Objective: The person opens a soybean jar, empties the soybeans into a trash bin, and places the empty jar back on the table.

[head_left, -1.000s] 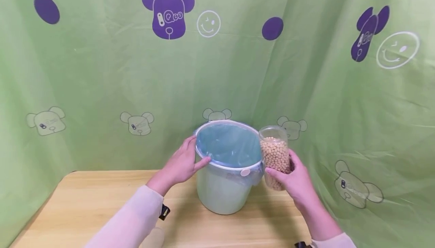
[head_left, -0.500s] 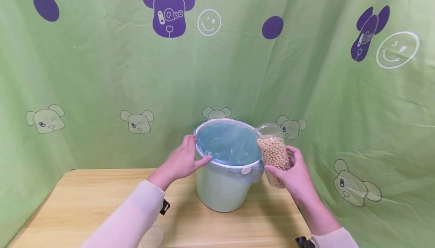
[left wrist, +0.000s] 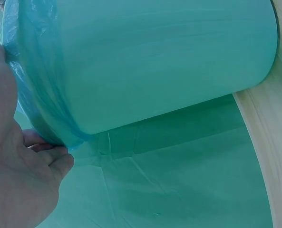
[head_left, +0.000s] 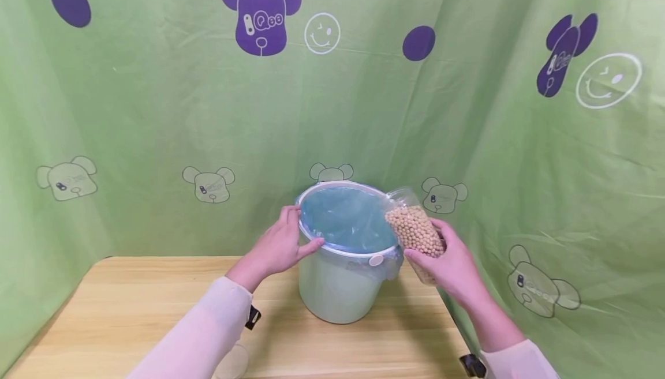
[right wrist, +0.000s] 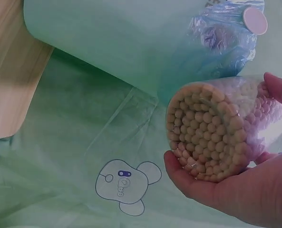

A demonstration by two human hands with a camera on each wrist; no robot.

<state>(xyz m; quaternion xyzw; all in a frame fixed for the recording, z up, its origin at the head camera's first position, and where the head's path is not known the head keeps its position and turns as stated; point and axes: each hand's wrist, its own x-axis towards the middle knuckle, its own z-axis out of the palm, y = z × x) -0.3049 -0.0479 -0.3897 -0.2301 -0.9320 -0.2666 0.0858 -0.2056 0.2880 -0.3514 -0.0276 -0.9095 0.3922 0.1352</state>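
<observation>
A pale green trash bin (head_left: 337,292) stands on the table, lined with a blue plastic bag (head_left: 343,217) folded over its white rim. My left hand (head_left: 277,243) holds the bin's left side at the rim, thumb along the front; in the left wrist view its fingertips (left wrist: 60,161) curl against the bag's edge. With my right hand (head_left: 452,261) I grip a clear plastic jar (head_left: 415,232) full of round beige beans, probably soybeans. It tilts left, its lidless mouth at the bin's right rim and the beans still inside. The right wrist view looks at the jar's base (right wrist: 200,133).
A round translucent lid (head_left: 232,361) lies near the table's front edge, partly behind the left sleeve. The wooden table (head_left: 156,304) ends just right of the bin. Green printed curtain (head_left: 156,108) hangs close behind and on both sides.
My right hand has tipped the jar from nearly upright toward the left, bringing its mouth over to the bin's rim. The left hand has kept its place on the bin.
</observation>
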